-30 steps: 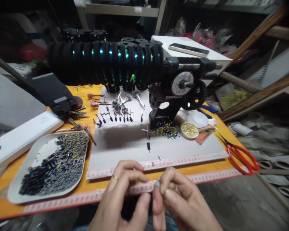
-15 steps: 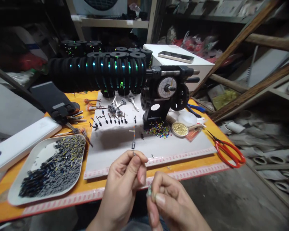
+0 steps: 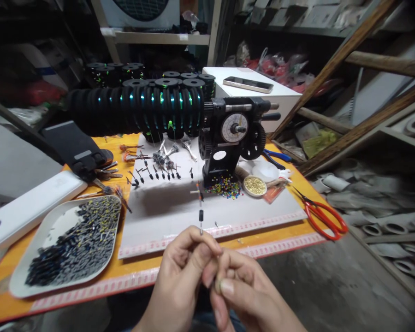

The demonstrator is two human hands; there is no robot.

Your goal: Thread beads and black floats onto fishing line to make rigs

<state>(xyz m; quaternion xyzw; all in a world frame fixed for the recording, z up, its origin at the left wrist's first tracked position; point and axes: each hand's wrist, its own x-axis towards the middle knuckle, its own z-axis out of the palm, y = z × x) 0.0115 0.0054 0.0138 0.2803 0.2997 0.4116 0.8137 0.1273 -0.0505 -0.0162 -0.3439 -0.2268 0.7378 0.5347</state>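
Note:
My left hand [image 3: 185, 269] is closed in a pinch near the table's front edge. A small grey pin-like piece [image 3: 201, 232] sticks up from its fingertips. Just above it, in line, is a small black cylinder [image 3: 201, 215], with a thin orange-tipped piece [image 3: 198, 189] higher up. Against the left fingers, my right hand [image 3: 244, 293] is also closed, thumb against forefinger. Between them shows a bit of a small pale green piece [image 3: 218, 285]; most of it is hidden and its kind is unclear.
A black winding machine [image 3: 224, 157] with a dial and a row of black spools [image 3: 134, 110] stands behind. At left is a white tray [image 3: 115, 240] of small grey and black parts. Red-handled scissors [image 3: 327, 221], a dish of gold beads [image 3: 255, 186] and loose coloured beads [image 3: 224, 188] lie at right.
Both hands have come together; my left hand has moved right and slightly down until it meets the right. The black cylinder has shifted right with it. The view has shifted slightly.

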